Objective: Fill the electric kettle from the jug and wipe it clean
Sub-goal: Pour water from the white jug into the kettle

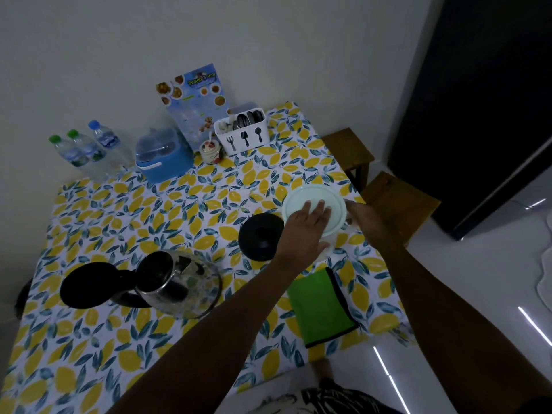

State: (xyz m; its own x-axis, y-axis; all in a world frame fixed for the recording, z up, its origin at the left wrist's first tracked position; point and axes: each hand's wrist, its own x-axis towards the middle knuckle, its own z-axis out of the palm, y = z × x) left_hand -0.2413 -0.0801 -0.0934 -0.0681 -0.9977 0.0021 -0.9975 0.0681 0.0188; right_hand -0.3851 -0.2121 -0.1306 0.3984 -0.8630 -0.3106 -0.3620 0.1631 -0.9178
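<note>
A white jug (pixel 328 246) with a pale round lid (pixel 310 195) stands near the table's right edge. My left hand (pixel 307 227) lies on the lid, fingers spread over its top and palm over its near rim. My right hand (pixel 363 219) grips the jug's right side where the handle is, fingers partly hidden. The glass electric kettle (pixel 185 285) stands left of centre, its black lid (pixel 86 285) flipped open to the left. Its round black base (pixel 261 236) sits apart, just left of the jug. A folded green cloth (pixel 322 306) lies near the table's front right corner.
The table wears a lemon-print cloth (pixel 149 222). Along the far wall stand three water bottles (pixel 86 147), a blue container (pixel 164 156), a small jar (pixel 209 149), a menu card (pixel 194 103) and a white cutlery caddy (pixel 243 130). Wooden stools (pixel 400 204) stand to the right.
</note>
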